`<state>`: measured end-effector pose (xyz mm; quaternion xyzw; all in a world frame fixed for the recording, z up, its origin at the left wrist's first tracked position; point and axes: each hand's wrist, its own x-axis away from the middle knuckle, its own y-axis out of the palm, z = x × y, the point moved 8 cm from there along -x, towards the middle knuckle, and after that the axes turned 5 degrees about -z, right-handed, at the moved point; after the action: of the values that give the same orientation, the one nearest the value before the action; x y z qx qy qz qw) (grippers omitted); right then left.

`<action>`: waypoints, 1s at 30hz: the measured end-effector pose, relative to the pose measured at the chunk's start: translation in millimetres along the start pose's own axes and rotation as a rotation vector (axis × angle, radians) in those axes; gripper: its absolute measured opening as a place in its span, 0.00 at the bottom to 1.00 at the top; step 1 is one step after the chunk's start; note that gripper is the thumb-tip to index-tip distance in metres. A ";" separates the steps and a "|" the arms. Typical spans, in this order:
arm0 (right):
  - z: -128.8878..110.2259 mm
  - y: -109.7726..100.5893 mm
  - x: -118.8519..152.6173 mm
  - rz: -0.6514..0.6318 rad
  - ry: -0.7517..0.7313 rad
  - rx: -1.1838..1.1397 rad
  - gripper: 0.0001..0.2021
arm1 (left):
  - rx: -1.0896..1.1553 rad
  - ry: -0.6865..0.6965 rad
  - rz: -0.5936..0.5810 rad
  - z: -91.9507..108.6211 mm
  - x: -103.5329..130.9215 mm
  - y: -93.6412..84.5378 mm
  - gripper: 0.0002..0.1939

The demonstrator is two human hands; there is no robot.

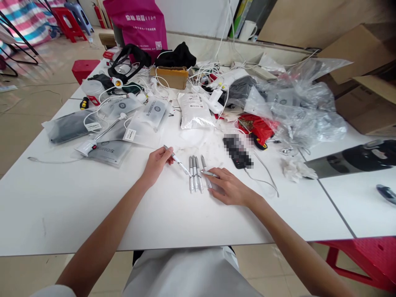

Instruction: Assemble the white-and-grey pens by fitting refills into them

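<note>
While the left hand [156, 165] is pinched around one white-and-grey pen [177, 159], the right hand [230, 186] clasps a second pen [209, 173], both near the row of pens [195, 181] on the white table [173, 218]. Each should be light, stiff and rather smooth, likely to roll, so holding at the middle barrel seems wise.

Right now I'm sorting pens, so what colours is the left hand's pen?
White and grey; the pen shows best in the head view.
</note>
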<state>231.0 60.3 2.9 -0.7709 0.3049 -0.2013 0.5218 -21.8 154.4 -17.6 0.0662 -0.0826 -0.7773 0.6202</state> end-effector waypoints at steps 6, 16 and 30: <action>6.3 1.3 2.6 0.004 -0.002 -0.018 0.31 | 0.007 -0.005 0.004 -0.3 0.0 -0.3 0.23; 0.9 -27.0 7.6 0.247 0.064 -0.103 0.42 | 0.003 0.004 -0.006 -0.9 -1.7 -1.7 0.23; 17.4 -34.4 -22.5 0.394 0.171 -0.044 0.53 | -0.006 0.001 -0.007 -0.8 -1.4 -2.4 0.23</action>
<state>234.4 96.8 28.5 -0.6877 0.4970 -0.1533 0.5066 -23.6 156.3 -18.9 0.0649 -0.0798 -0.7796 0.6178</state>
